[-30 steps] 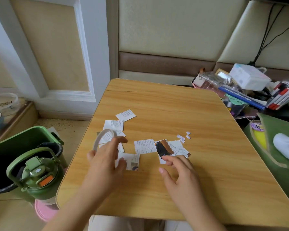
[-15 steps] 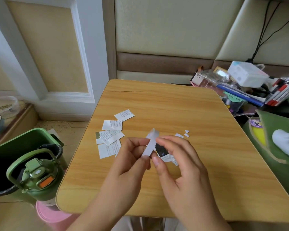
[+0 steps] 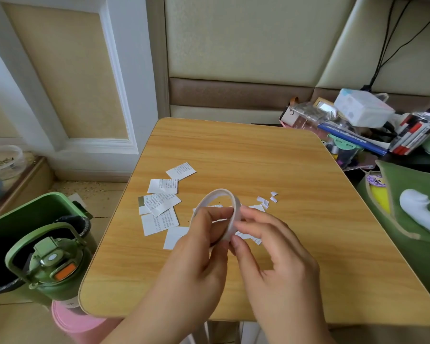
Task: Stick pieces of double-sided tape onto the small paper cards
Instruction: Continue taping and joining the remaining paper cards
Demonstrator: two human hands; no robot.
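Presently, hands: we see both raised above the wooden table [image 3: 296, 184], meeting at a thin white tape roll [image 3: 210, 197].
Left hand [image 3: 201, 247]: fingers curled round the roll's lower-left rim, thumb lying across the inside of the ring; clamped on the roll.
Right hand [image 3: 273, 247]: thumb and forefinger closed on the roll's right edge, pinching there; the other fingers loosely bent below. We cannot tell whether a tape end is lifted under the fingertips.
Tape roll: upright, tilted, its open ring facing us, held between both sets of fingers and clear of the table.
Paper cards [image 3: 163, 201]: a loose overlapping cluster of printed slips lies flat on the table, beyond and to the left of the left fingers; one blank white card [image 3: 174, 237] sits just beside the left knuckles.
More cards: partly hidden beneath the fingers of both hands; we cannot count them.
Small scraps [image 3: 267, 198]: tiny white bits just beyond the right fingertips.
Green bottle [image 3: 52, 269]: on the floor, well left of the left hand, with a handle and an orange button.
Green bin [image 3: 35, 214]: behind the bottle.
Clutter pile [image 3: 363, 125]: boxes, pens and bags, far beyond and to the right of the right fingers.
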